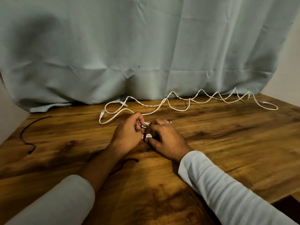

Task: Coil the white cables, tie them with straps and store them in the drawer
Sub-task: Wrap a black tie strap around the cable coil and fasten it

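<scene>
A small coiled white cable [147,125] sits between my two hands at the middle of the wooden table [227,143]. My left hand [128,132] grips the coil from the left with curled fingers. My right hand [164,137], a ring on one finger, pinches a black strap [145,136] at the coil's near side. Most of the coil is hidden by my fingers. Loose white cables [178,101] lie in long wavy loops along the back of the table, from centre-left to far right.
A black strap [26,135] lies curved at the table's left side. Another black strap [128,161] peeks out under my left forearm. A pale blue-grey cloth [146,46] hangs behind the table. The table's right front corner is at the lower right.
</scene>
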`<state>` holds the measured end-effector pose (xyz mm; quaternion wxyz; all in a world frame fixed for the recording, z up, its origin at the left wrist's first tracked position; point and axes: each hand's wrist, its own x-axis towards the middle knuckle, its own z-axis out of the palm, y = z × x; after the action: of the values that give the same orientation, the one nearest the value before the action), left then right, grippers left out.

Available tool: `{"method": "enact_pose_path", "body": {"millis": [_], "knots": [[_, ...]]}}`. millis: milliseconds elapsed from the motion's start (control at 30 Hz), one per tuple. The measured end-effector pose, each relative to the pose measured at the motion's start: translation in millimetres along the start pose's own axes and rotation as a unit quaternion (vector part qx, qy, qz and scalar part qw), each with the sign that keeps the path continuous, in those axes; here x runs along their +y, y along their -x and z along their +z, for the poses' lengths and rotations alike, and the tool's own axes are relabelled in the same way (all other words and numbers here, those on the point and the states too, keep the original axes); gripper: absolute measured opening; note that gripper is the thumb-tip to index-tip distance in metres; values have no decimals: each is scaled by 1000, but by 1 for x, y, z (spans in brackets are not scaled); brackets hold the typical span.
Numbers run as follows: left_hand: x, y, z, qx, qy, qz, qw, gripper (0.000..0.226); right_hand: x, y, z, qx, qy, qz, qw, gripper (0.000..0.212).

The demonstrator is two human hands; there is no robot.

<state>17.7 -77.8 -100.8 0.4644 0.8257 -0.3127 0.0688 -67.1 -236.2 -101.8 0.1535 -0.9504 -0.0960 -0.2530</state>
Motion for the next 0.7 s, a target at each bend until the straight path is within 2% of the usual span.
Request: {"method": "enact_pose_path", "body": {"millis": [133, 267, 367, 433, 600, 700], "knots": [[0, 1, 2, 5, -8, 2, 1000, 34, 0, 0, 0, -8, 6, -1, 1000, 26], [-4, 6, -11, -13, 57, 57, 997, 26, 0, 2, -3, 9, -8, 5, 1000, 23], [-7, 5, -23, -35, 96, 64, 993, 28, 4, 2, -7, 103, -105, 56, 988, 24], [-3, 7, -21, -40, 81, 72, 993, 28, 9, 2, -9, 150, -175, 86, 969, 24], [3, 6, -14, 29, 56, 57, 996, 19, 11, 2, -7, 112, -327, 133, 929, 11], [2, 5, -15, 44, 91, 30, 994, 18, 12, 1, -8, 105, -357, 122, 920, 17]]}}
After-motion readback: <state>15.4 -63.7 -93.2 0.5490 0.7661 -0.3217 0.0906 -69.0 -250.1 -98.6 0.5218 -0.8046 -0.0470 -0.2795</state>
